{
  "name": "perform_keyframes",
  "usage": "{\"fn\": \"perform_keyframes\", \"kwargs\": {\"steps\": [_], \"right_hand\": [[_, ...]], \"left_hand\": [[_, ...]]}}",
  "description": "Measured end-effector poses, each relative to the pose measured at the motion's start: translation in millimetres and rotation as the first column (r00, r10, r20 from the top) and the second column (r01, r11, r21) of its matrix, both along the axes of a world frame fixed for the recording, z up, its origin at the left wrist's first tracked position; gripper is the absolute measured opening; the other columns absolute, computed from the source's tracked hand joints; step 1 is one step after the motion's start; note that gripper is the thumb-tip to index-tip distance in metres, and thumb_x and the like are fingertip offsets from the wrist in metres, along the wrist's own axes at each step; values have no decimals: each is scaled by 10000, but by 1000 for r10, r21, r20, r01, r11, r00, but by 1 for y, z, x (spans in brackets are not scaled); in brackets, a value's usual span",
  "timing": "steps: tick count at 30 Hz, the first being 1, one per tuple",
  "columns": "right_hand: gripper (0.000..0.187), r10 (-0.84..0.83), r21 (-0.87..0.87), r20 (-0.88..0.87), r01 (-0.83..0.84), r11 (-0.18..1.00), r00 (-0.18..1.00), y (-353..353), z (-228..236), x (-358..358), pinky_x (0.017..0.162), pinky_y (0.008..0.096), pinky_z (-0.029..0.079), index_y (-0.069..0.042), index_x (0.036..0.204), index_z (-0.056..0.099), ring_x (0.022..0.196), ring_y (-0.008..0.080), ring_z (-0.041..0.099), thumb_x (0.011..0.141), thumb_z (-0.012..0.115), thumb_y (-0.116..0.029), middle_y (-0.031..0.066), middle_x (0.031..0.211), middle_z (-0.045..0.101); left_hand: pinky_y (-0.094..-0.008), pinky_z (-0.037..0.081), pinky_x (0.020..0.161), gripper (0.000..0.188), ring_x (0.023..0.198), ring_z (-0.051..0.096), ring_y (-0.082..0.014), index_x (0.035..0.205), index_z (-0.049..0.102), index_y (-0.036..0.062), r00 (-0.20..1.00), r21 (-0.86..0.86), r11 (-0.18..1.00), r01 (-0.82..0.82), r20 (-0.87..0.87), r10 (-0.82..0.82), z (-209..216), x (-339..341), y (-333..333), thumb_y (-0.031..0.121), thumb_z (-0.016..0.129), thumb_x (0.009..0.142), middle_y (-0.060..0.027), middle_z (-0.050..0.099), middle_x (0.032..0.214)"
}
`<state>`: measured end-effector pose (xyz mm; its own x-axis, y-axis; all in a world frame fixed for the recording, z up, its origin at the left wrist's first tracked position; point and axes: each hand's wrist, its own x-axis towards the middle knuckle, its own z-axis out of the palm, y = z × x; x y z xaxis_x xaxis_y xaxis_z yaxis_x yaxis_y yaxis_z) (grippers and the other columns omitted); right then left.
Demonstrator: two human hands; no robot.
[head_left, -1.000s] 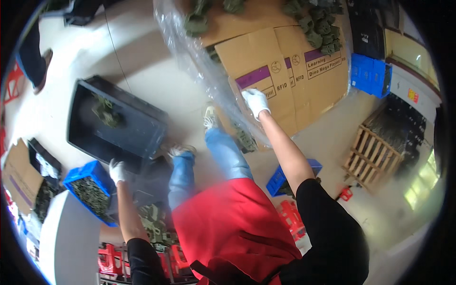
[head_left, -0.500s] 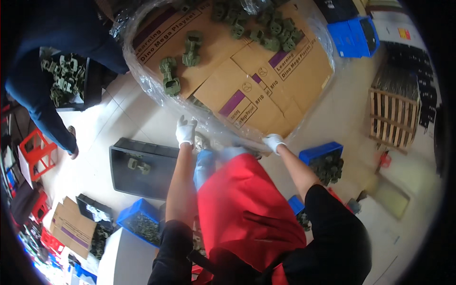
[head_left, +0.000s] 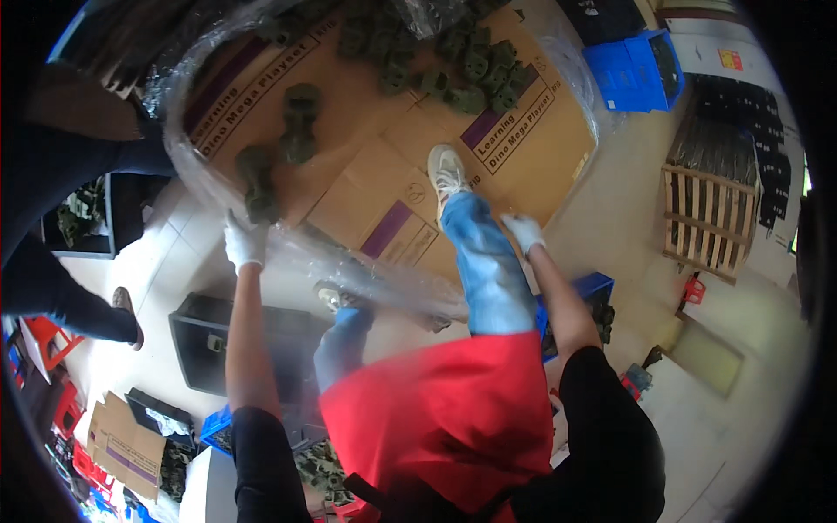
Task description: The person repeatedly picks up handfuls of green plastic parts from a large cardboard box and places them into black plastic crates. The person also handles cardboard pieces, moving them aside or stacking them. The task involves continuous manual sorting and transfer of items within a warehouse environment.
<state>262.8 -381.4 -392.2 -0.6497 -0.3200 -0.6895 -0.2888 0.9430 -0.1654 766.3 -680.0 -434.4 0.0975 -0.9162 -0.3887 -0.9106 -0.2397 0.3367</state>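
Observation:
My left hand (head_left: 244,242), in a white glove, is at the near left rim of a large cardboard sheet (head_left: 353,187) with clear plastic film (head_left: 349,275) along its edge. Its fingers are apart, just below a dark green plastic part (head_left: 259,185); whether they touch it I cannot tell. Farther in lies a second green part (head_left: 300,124). My right hand (head_left: 525,234), also gloved, hangs with fingers extended by the sheet's near right edge, holding nothing visible. Between my hands, one shoe (head_left: 447,174) stands on the cardboard; the other shoe (head_left: 334,296) is on the floor.
More green parts (head_left: 475,70) are heaped at the sheet's far side. A black crate (head_left: 196,340) stands below my left hand, a blue bin (head_left: 593,288) beside my right forearm. Another person's leg (head_left: 70,292) is at left. A wooden pallet (head_left: 711,213) stands at right.
One of my feet has stepped up onto the cardboard. My left hand has moved left to beside the nearest green part, and my right hand has risen slightly. The other person has shifted.

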Motion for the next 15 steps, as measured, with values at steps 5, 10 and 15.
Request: {"fn": "perform_keyframes", "kwargs": {"steps": [5, 10, 15], "right_hand": [[1063, -398, -453, 54, 378, 808, 916, -145, -24, -78, 1038, 348, 303, 116, 1368, 211, 1268, 295, 383, 644, 804, -388, 247, 1359, 389], [1136, -499, -553, 83, 457, 697, 862, -229, -58, -137, 1029, 341, 310, 133, 1374, 159, 1267, 297, 381, 630, 799, -441, 254, 1354, 389], [1083, -512, -529, 270, 570, 629, 815, -233, -92, -210, 1053, 348, 274, 112, 1372, 221, 1315, 272, 314, 648, 774, -474, 225, 1393, 353]], "left_hand": [[-422, 440, 888, 1012, 1077, 542, -361, 1423, 195, 96, 999, -56, 998, -25, 28, 26, -33, -68, -44, 462, 710, 632, -244, 533, 1191], [-418, 489, 834, 1031, 941, 617, -365, 1436, 145, 82, 912, -103, 995, -15, 407, 55, -58, -75, -58, 424, 682, 625, -229, 617, 1051], [-330, 515, 701, 793, 850, 614, -230, 1379, 302, 42, 900, -262, 885, -384, -321, 295, -8, -116, -64, -12, 605, 648, -151, 599, 1039]]}}
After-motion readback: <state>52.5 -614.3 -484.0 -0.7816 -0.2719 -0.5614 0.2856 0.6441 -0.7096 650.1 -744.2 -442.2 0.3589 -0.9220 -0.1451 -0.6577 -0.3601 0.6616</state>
